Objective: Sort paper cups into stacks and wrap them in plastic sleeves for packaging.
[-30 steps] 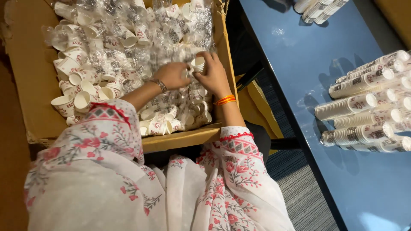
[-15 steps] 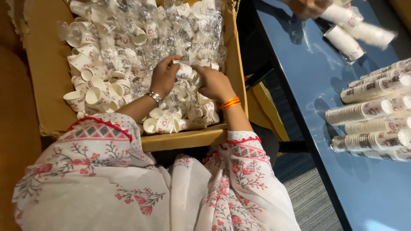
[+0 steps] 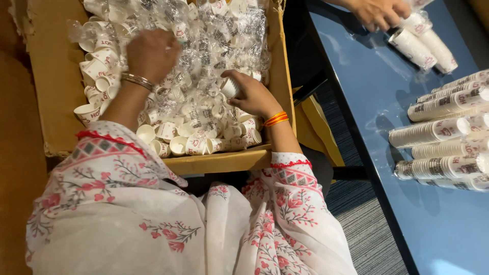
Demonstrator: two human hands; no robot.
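A big cardboard box [image 3: 51,86] in front of me is full of small white paper cups with red print, many in clear plastic wrap [image 3: 204,56]. My left hand [image 3: 152,53], with metal bangles at the wrist, reaches into the upper left of the pile with its fingers down among the wrapped cups. My right hand [image 3: 252,94], with an orange thread at the wrist, grips a small paper cup [image 3: 229,87] above the pile near the box's right wall.
A blue table [image 3: 387,168] stands to the right with sleeves of stacked cups [image 3: 443,130] lying in rows. Another person's hands [image 3: 377,11] at the top right hold wrapped cup stacks [image 3: 423,43]. Grey carpet lies between.
My left hand has moved up and to the left across the pile. My right hand has lifted a cup. The other person's hands have come into view over the blue table.
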